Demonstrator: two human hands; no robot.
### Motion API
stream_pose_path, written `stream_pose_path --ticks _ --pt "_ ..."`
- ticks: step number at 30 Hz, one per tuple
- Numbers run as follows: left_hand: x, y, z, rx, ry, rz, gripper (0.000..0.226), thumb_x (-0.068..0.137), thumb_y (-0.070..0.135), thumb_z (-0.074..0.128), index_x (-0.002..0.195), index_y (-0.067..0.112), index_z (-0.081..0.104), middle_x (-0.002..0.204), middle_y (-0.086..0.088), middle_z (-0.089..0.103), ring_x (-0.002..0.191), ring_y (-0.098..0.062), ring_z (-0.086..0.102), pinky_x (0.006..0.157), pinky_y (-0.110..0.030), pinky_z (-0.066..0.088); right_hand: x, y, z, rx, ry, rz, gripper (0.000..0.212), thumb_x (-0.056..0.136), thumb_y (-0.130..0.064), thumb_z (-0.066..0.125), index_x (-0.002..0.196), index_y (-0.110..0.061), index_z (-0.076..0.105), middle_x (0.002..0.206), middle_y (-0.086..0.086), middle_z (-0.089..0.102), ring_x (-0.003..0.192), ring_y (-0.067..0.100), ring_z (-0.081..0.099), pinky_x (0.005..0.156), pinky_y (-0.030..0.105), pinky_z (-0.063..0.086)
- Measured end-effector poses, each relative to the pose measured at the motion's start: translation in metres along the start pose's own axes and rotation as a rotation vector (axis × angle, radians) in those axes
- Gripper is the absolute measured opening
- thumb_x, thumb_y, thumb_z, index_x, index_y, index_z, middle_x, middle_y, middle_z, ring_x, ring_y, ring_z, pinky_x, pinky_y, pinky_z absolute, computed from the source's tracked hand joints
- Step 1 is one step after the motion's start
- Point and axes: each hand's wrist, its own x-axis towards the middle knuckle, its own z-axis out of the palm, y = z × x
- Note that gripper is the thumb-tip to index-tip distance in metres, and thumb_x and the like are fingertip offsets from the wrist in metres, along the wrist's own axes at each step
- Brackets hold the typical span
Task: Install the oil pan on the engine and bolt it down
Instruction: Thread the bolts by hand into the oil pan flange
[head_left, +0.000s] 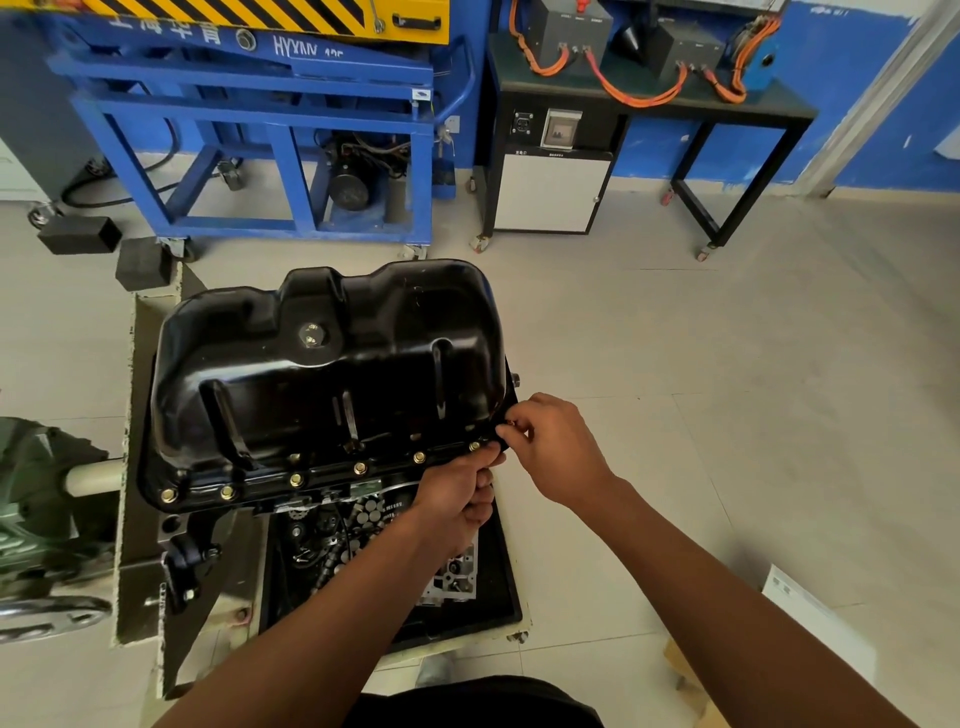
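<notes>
Right hand (558, 447) pinches a bolt (511, 423) at oil pan (322, 364) corner, left hand (457, 499) crowding.

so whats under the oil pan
Below the front flange of the oil pan the engine shows: chain and metal parts, above a black tray. The pan covers the engine's face, so that is hidden; the right hand pinches a bolt at its corner.

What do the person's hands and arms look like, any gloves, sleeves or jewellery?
Both are bare. The left hand and the right hand wear no gloves, and no ring, watch or wristband shows. The forearms are uncovered down to the picture's bottom edge, so no sleeve is in view. Only a dark garment shows low between the arms.
</notes>
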Motion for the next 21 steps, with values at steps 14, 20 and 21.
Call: stream_pose_path --ticks 14,20,21 --pt "-0.001 0.0 0.0 0.021 -0.005 0.006 0.019 0.099 0.024 0.062 0.103 0.006 0.067 0.058 0.005 0.035 0.047 -0.006 0.026 0.039 -0.018 0.02 -0.004 0.002 -0.004 -0.071 0.03 -0.002 0.016 0.091 -0.034 0.068 0.102 -0.024 0.071 0.083 -0.012 0.052 0.069 0.009 0.048 0.052 0.018 0.026" --pt "0.0 0.0 -0.001 0.039 -0.011 0.012 0.018 0.1 0.024 0.061 0.1 0.006 0.064 0.058 0.004 0.034 0.047 -0.006 0.025 0.037 -0.017 0.02 0.002 0.003 -0.004 -0.125 -0.013 -0.031 0.009 0.093 -0.024 0.064 0.092 -0.023 0.073 0.087 -0.009 0.061 0.08 0.016 0.057 0.057 0.026 0.035" --pt "0.0 0.0 -0.001 0.039 -0.012 0.012 0.018 0.1 0.024 0.061 0.1 0.007 0.064 0.058 0.004 0.033 0.047 -0.007 0.025 0.037 -0.018 0.02 0.004 0.002 -0.003 -0.139 -0.005 -0.012 0.01 0.093 -0.027 0.065 0.087 -0.023 0.071 0.083 -0.01 0.058 0.077 0.016 0.056 0.054 0.025 0.032"
